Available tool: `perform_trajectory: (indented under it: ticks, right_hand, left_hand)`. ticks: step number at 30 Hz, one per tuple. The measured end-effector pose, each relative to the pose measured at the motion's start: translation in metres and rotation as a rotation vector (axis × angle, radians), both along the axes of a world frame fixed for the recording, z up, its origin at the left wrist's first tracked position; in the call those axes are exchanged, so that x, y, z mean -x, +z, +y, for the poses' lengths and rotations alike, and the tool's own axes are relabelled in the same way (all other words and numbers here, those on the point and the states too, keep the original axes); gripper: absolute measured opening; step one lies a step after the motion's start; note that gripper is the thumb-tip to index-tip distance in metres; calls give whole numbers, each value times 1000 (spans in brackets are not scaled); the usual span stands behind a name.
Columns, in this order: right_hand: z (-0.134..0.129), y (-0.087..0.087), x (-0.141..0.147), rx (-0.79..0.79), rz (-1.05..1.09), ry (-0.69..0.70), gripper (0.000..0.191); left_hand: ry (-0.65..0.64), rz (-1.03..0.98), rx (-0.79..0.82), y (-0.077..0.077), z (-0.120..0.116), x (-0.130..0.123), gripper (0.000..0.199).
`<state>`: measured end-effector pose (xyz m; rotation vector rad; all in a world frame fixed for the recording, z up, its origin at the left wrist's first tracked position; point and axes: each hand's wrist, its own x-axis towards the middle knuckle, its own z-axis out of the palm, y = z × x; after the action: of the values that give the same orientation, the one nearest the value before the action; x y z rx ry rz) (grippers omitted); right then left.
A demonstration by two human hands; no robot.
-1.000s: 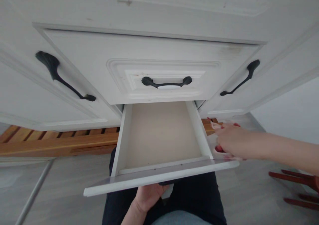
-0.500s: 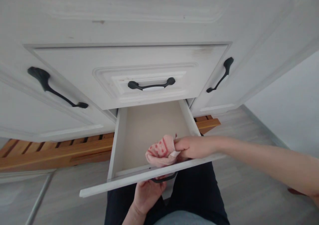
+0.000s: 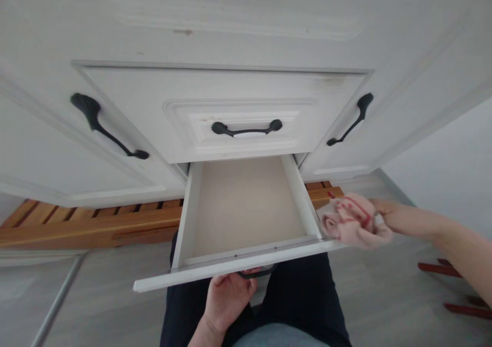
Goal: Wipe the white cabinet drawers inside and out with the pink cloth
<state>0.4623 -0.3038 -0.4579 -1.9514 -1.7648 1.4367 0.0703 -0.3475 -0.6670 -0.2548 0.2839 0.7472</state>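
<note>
A white drawer [image 3: 246, 208] is pulled out over my lap, its beige bottom bare. My left hand [image 3: 229, 297] is below the drawer front with its fingers curled round the dark drawer handle [image 3: 258, 272]. At the drawer's right front corner, my right hand [image 3: 382, 215] grips a crumpled pink cloth [image 3: 355, 223] with red markings. The cloth covers most of its fingers and lies against the outer right end of the drawer front.
Above is a closed drawer with a dark handle [image 3: 247, 130]. Cabinet doors with dark handles [image 3: 109, 129] flank it. A wooden slatted platform [image 3: 92, 226] runs underneath. Dark red legs [image 3: 440, 269] stand on the floor at the lower right.
My right hand has moved the pink cloth from inside the drawer to the right, past its side. My left hand stays at the handle. The view has shifted slightly.
</note>
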Motion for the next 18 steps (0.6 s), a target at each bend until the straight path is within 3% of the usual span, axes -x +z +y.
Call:
perform_trajectory:
  ticks: [3, 5, 7, 10, 11, 15, 18]
  right_hand:
    - [-49, -13, -28, 12, 7, -225, 18]
    - [-85, -24, -27, -60, -8, -419, 19]
    - [-114, -35, -4, -251, -215, -632, 23]
    - [-130, -54, 58, -450, -409, -740, 27]
    - [-128, -63, 81, -524, -435, -711, 33]
    - [-108, -103, 154, -1006, -650, -327, 33]
    - [-100, -122, 188, -1175, -707, -129, 33]
  left_hand:
    - [2, -34, -5, 6, -1, -1, 11]
    - [3, -53, -12, 8, -2, -1, 12]
    - [-1, -58, -16, 7, -4, -2, 13]
    - [-19, -50, -18, 5, -8, -1, 14]
    - [-26, -48, -25, 5, -9, -1, 15]
    - [-38, -30, -74, 9, -16, -3, 21]
    - [-26, -12, -102, 10, -17, -4, 26]
